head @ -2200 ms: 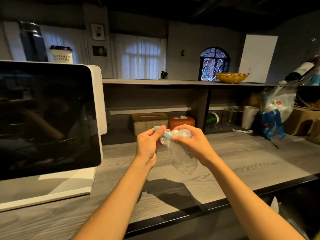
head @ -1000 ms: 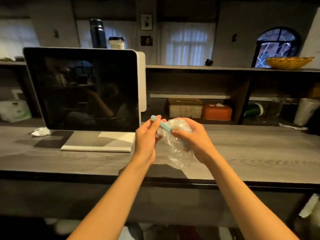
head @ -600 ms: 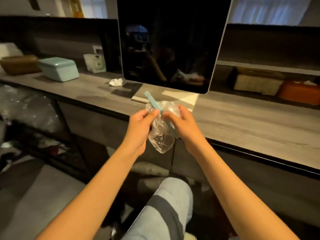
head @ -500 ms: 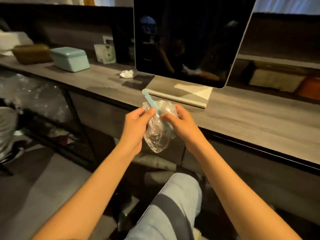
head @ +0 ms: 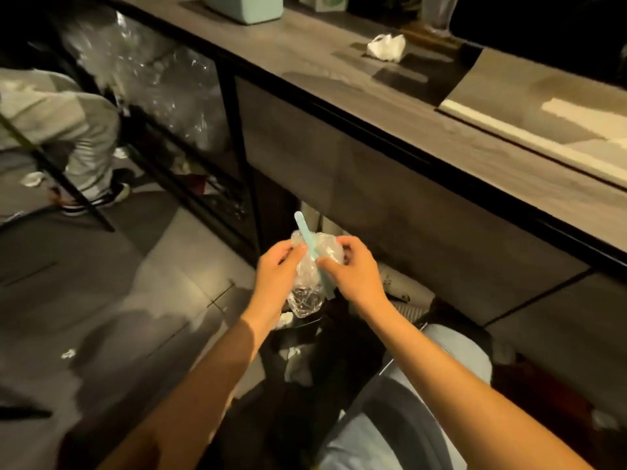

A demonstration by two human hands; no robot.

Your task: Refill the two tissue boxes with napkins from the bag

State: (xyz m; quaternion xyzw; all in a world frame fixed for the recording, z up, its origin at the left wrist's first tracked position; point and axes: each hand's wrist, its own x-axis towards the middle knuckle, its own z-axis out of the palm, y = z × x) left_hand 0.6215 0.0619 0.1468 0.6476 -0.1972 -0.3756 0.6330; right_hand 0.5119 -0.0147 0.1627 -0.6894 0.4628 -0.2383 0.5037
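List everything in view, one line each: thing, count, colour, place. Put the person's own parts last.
Plastic bag: one, clear, crumpled, held between both hands above the bin.
Seal strip: one, light blue, running across the bag.
Bin: one, dark, on the floor under the hands, white scraps inside.
Counter: one, grey wood with black edge, upper right.
Crumpled tissue: one, white, on the counter.
Box: one, mint green, counter's far end, partly cut off.
Another person's legs: pale trousers, dark shoe, far left.
Left hand: its grip pinches the bag.
Right hand: its grip pinches the bag.
Knee: light blue jeans, lower right.
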